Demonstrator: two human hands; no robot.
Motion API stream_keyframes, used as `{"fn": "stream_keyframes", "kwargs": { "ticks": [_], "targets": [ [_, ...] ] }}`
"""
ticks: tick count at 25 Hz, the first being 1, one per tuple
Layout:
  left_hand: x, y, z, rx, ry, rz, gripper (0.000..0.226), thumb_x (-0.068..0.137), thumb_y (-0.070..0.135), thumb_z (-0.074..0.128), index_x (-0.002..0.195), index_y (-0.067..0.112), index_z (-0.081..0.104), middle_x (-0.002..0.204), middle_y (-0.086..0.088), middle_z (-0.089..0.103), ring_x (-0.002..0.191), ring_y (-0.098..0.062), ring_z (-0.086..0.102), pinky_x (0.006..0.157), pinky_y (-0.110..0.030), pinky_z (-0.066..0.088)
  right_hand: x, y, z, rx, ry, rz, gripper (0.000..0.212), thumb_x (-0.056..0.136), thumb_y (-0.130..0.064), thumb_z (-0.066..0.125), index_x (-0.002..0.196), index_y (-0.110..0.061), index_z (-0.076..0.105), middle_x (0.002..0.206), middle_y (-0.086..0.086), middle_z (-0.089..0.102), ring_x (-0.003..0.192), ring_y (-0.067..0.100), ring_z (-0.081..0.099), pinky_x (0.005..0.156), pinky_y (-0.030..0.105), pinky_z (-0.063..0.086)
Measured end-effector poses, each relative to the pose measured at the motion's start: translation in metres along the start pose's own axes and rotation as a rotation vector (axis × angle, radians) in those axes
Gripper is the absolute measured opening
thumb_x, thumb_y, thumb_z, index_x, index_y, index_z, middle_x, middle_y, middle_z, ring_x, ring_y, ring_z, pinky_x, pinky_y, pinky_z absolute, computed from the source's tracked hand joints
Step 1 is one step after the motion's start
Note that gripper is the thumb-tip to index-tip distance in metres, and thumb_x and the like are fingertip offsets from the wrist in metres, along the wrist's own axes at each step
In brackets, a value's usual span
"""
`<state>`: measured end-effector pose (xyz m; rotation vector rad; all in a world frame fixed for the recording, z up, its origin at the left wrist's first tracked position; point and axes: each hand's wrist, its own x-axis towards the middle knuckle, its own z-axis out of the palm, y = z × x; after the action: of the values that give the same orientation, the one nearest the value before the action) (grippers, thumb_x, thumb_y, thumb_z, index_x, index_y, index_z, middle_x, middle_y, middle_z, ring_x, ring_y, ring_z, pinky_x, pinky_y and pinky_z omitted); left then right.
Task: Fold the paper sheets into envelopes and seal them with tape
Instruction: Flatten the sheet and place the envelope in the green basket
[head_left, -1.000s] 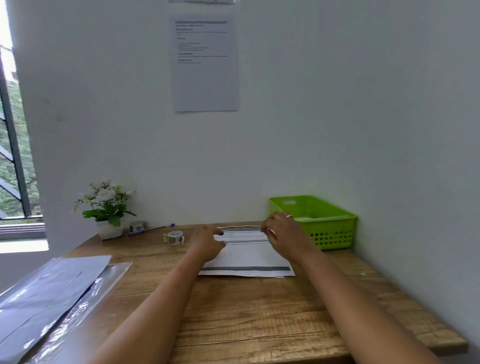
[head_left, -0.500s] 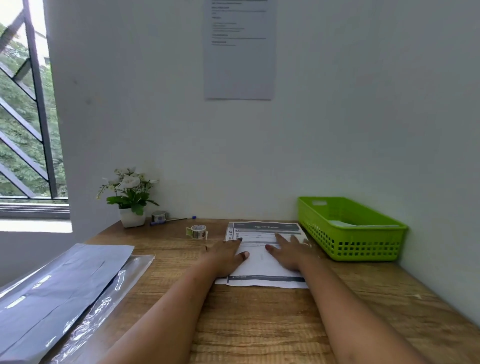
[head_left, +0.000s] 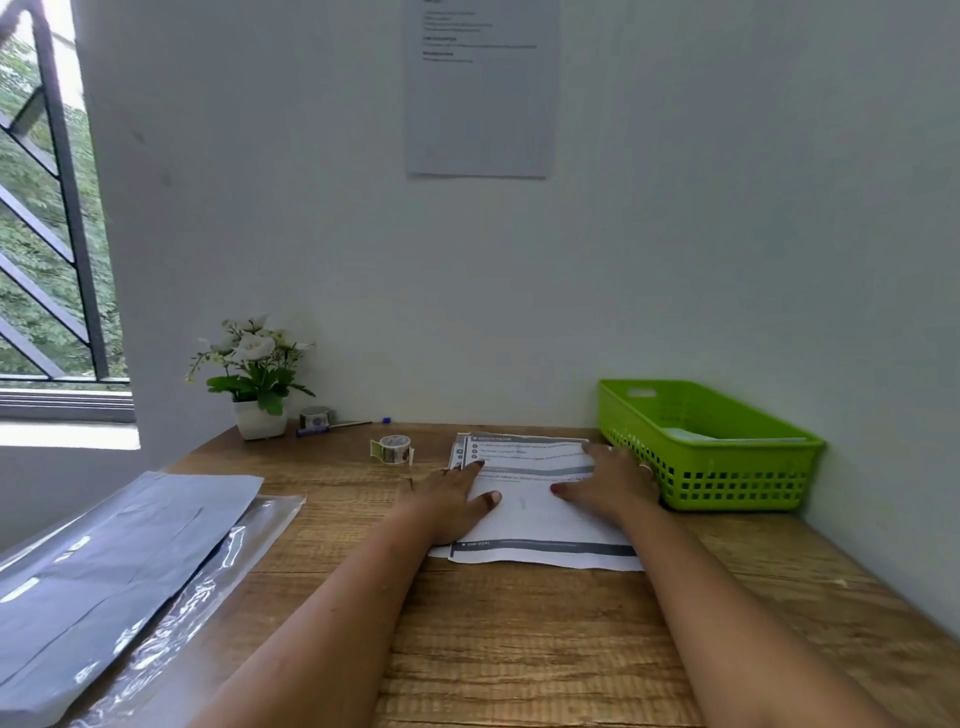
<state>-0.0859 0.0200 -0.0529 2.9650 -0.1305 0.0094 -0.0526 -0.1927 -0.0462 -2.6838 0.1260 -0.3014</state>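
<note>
Your printed sheet (head_left: 530, 514) and the wall notice (head_left: 480, 104) carried lines of print, all too small and blurred to read.

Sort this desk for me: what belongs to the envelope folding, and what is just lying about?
Job: printed sheets, pressed flat by left hand and right hand; tape roll beside them; perhaps the green basket.
Lying about: potted flowers, pen, second roll by the pot, grey sheets in plastic, wall notice.
</note>
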Motion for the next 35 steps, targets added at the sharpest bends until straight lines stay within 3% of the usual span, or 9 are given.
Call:
{"fn": "stream_keyframes", "kwargs": {
  "ticks": [4,8,12,16,18,21,25,31,35],
  "targets": [
    [0.000,-0.003,0.001,-0.164,0.045,-0.023,0.069,0.090,0.067,0.024,0.149,0.035,0.007,0.157,-0.002,0.022,0.142,-0.027,0.024,0.114,-0.051,0.014,0.000,-0.004,-0.003,0.248,0.220,-0.079,0.049,0.081,-0.029,0.071,0.127,-0.024,0.058,0.138,0.008,0.050,0.125,0.030,0.047,0.104,0.038,0.041],
    [-0.008,-0.010,-0.007,-0.699,0.240,-0.022,0.057,0.091,0.045,0.053,0.141,0.026,0.033,0.138,0.000,0.050,0.122,-0.023,0.050,0.095,-0.032,0.042,-0.003,-0.018,-0.020,0.619,0.362,-0.102,0.051,0.085,-0.015,0.067,0.133,-0.011,0.052,0.138,0.017,0.048,0.127,0.031,0.046,0.105,0.036,0.037],
    [-0.010,-0.022,-0.015,-1.136,0.374,-0.083,0.059,0.086,0.011,0.065,0.137,0.023,0.039,0.112,0.002,0.061,0.105,-0.021,0.059,0.088,-0.042,0.054,-0.012,-0.020,-0.030,1.007,0.210,-0.005,0.067,0.089,-0.015,0.065,0.147,-0.015,0.032,0.146,0.013,0.041,0.128,0.028,0.045,0.096,0.031,0.039],
    [-0.015,-0.024,-0.031,-1.450,0.427,-0.080,0.051,0.088,0.010,0.064,0.130,0.023,0.040,0.100,-0.006,0.058,0.077,-0.016,0.062,0.052,-0.023,0.053,-0.016,-0.019,-0.038,1.119,0.041,-0.104,0.072,0.084,0.001,0.067,0.145,-0.020,0.035,0.145,0.007,0.040,0.130,0.017,0.040,0.096,0.028,0.038],
    [-0.017,-0.026,-0.037,-1.513,0.464,-0.054,0.046,0.090,0.015,0.061,0.130,0.023,0.040,0.094,-0.005,0.061,0.073,-0.014,0.062,0.047,-0.020,0.050,-0.014,-0.017,-0.040,1.149,-0.042,-0.188,0.073,0.082,0.011,0.064,0.142,-0.022,0.040,0.140,-0.002,0.044,0.125,0.015,0.044,0.098,0.030,0.040],
    [-0.020,-0.031,-0.039,-1.555,0.454,0.028,0.051,0.088,0.003,0.061,0.127,0.030,0.042,0.097,-0.010,0.067,0.077,-0.019,0.066,0.053,-0.026,0.055,-0.011,-0.015,-0.038,1.204,-0.122,-0.232,0.069,0.079,0.021,0.057,0.132,-0.022,0.054,0.137,0.005,0.053,0.113,0.023,0.057,0.101,0.040,0.046],
    [-0.019,-0.028,-0.035,-1.463,0.449,0.137,0.041,0.082,-0.012,0.060,0.105,0.021,0.063,0.102,-0.012,0.068,0.078,-0.013,0.068,0.061,-0.023,0.055,-0.009,-0.016,-0.035,1.194,-0.067,-0.255,0.062,0.077,0.018,0.062,0.126,-0.020,0.059,0.131,0.008,0.058,0.116,0.028,0.059,0.102,0.044,0.046],
    [-0.011,-0.029,-0.029,-1.334,0.446,0.152,0.028,0.081,-0.006,0.066,0.098,0.017,0.070,0.098,-0.006,0.072,0.092,-0.021,0.068,0.071,-0.025,0.056,-0.008,-0.015,-0.035,0.781,0.099,-0.311,0.043,0.073,-0.004,0.078,0.113,-0.014,0.068,0.115,0.005,0.063,0.110,0.023,0.060,0.096,0.032,0.046],
    [-0.009,-0.029,-0.026,-1.221,0.486,0.118,0.018,0.084,0.005,0.068,0.089,0.022,0.073,0.096,-0.006,0.072,0.095,-0.024,0.067,0.079,-0.033,0.057,-0.005,-0.014,-0.034,0.516,0.206,-0.377,0.013,0.075,-0.010,0.078,0.088,-0.013,0.076,0.134,0.008,0.051,0.124,0.024,0.048,0.098,0.024,0.035]
  ]
}}
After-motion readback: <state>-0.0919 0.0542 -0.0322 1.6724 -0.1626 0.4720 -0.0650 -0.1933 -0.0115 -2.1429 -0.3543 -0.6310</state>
